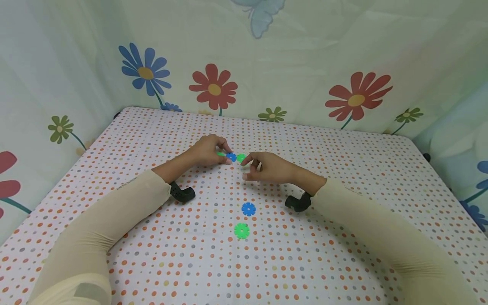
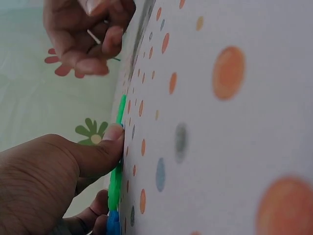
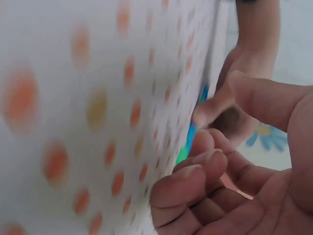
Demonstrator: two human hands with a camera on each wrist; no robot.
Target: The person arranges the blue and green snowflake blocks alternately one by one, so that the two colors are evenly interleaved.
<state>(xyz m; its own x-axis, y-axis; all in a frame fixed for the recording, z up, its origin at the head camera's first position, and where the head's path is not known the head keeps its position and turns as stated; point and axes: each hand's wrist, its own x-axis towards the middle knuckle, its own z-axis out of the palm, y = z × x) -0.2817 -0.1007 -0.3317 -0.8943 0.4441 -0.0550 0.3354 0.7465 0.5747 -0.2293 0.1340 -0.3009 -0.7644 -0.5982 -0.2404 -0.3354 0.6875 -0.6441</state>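
A short row of notched plastic linking discs lies on the dotted cloth toward the far side. In it, a blue disc [image 1: 231,157] sits beside a green disc [image 1: 241,158], with more green showing under my left hand [image 1: 209,150]. That hand pinches the row at the blue disc, its thumb on the near side. More of the row, green and then blue [image 2: 113,223], emerges below the thumb in the left wrist view. My right hand [image 1: 268,167], fingers loosely bent and holding nothing, hovers just right of the green end disc.
Nearer me on the spotted tablecloth [image 1: 198,262] lie a loose blue disc [image 1: 248,209] and, just in front of it, a loose green disc [image 1: 242,231]. Beyond the table's far edge hangs a flower-printed curtain [image 1: 297,63]. Each wrist carries a black camera mount [image 1: 298,203].
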